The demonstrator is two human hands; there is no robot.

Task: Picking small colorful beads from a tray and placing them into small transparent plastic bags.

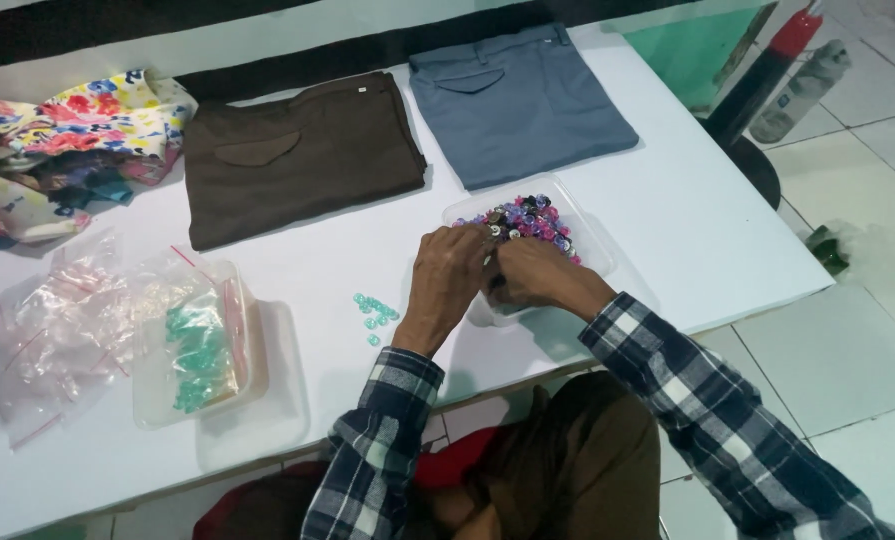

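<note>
1. Both hands are down in the clear plastic tray (589, 232) of mixed buttons (529, 217), near the front edge of the white bench (687, 230). The left hand (449, 272) has its fingers curled over the near rim of the tray, tips in the pile. The right hand (532, 273) is right beside it, touching or nearly so, fingers bent inward. They look pinched on something small, but I honestly can't tell if either one actually has a button, since the fingertips are hidden.

2. The buttons in that tray are mostly purple, pink and dark ones, heaped toward the side nearest the hands, which makes sense for picking through them up close.

3. Just left of the left hand there's a little cluster of teal buttons (375, 312) lying loose on the bench, apart from the tray. It reads like one colour being kept on its own.

4. Further left is another clear container (193, 345) sitting on its lid, with a small plastic bag (199, 352) of the same teal colour inside. Beside it is a heap of empty little zip bags (52, 335).

5. At the back of the bench are two folded pairs of trousers laid flat side by side, a brown pair (302, 155) and a blue-grey pair (517, 100), back pockets up. Some floral fabric (62, 140) is bunched at the far left corner.

6. The person wears plaid sleeves (687, 390) and sits close to the bench edge, forearms angled in so both hands meet over the tray.
</note>
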